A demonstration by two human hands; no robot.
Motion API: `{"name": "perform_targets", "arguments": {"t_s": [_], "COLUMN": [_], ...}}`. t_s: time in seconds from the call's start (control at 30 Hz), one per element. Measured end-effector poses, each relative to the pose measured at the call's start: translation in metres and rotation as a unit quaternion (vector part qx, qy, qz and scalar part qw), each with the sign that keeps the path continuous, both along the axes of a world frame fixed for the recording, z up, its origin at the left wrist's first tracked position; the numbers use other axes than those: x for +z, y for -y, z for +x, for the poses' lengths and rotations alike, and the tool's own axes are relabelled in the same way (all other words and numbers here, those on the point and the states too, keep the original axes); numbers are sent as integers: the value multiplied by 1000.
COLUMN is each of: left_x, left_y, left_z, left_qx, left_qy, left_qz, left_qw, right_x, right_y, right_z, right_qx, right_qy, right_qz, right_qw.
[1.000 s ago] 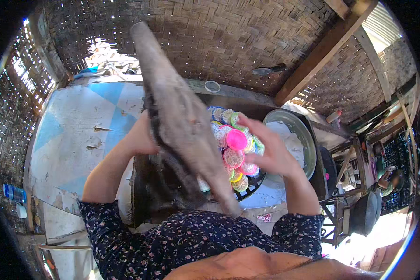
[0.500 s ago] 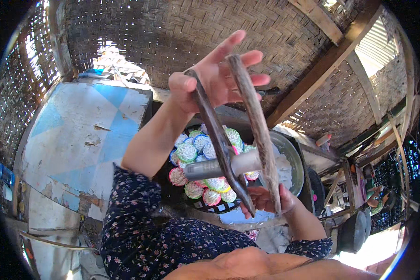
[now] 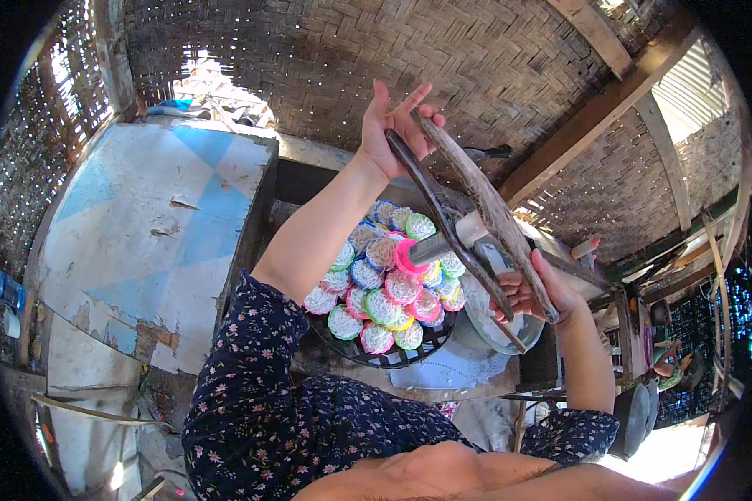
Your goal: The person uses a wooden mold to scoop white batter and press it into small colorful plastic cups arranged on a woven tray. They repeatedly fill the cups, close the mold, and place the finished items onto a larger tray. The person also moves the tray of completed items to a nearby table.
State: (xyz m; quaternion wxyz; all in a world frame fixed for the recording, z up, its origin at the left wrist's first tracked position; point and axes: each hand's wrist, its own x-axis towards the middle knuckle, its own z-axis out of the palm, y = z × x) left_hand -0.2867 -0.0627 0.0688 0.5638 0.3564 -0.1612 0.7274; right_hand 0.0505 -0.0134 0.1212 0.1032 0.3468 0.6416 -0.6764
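Note:
Both hands hold a hand press made of two wooden sticks, with a metal tube (image 3: 430,250) and a white plunger (image 3: 471,227) between them. The dark stick (image 3: 443,219) lies on the tube's side, the paler stick (image 3: 483,199) at the plunger. My left hand (image 3: 393,138) bears the far ends, fingers loosely around the sticks and partly outstretched. Around the near ends, my right hand (image 3: 551,292) has its fingers bent. The tube's left end meets a bright pink ring (image 3: 404,259), above piled round white lacy pieces with coloured rims (image 3: 383,306) in a black tray (image 3: 401,359).
Right of the tray stands a metal basin (image 3: 510,341) with white stuff in it, partly behind my right hand. A white cloth or sheet (image 3: 443,373) lies in front. At left is a peeling white-and-blue board (image 3: 150,250). A woven wall (image 3: 309,67) rises behind, with a wooden beam (image 3: 593,117).
The press and both hands have shifted right, and the left hand sits lower in view. Its spread fingers have drawn in. The tube's end is now at the pink ring, and more of the pile shows.

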Motion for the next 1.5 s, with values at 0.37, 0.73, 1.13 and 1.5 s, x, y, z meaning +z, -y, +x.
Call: {"name": "perform_targets", "arguments": {"t_s": [0.37,0.73,1.13,1.5], "left_x": [-23,-22,-38,-29], "left_y": [17,8,8,15], "left_z": [6,-23,-1,-18], "left_qx": [55,86,61,107], "left_qy": [54,26,79,101], "left_qz": [-41,-36,-103,-149], "left_qw": [996,995,990,978], "right_x": [1,-10,9,-4], "right_y": [3,-4,19,15], "right_z": [-8,-31,-20,-35], "right_qx": [11,30,-16,-16], "right_qy": [12,-50,18,-5], "right_qz": [22,117,195,237], "right_qw": [1000,991,981,971]}}
